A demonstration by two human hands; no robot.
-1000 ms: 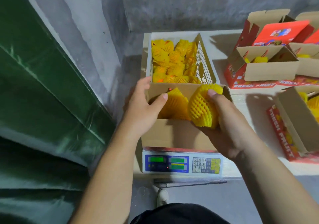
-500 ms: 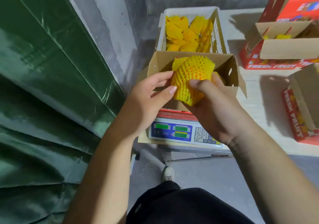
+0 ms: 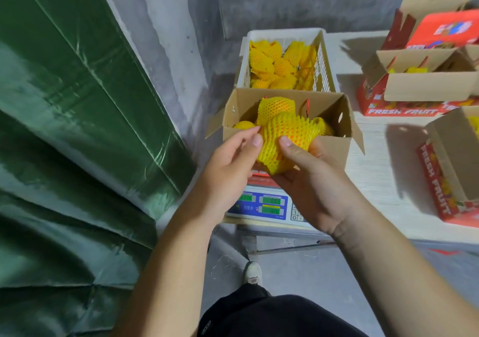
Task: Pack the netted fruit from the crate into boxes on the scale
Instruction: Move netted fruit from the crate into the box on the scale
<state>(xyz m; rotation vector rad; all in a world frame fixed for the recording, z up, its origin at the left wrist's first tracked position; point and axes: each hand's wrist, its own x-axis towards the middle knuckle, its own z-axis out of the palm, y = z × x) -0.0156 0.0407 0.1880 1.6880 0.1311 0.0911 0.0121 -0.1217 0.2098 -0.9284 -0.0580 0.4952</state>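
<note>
Single head-worn wide-angle view, looking forward and steeply down, close over the scale (image 3: 261, 204) at the worktop (image 3: 383, 181) edge.

- Light is moderate and even, falling from the upper right; open boxes (image 3: 425, 77) throw hard dark shadows leftward across the pale surface (image 3: 383, 176).
- The green sheet (image 3: 64, 129) carries soft sheen along its folds.
- Wide-angle bending curves the wall and frame edges.
- The scale display (image 3: 261, 204) reads blurred; box lettering smears slightly.
</note>
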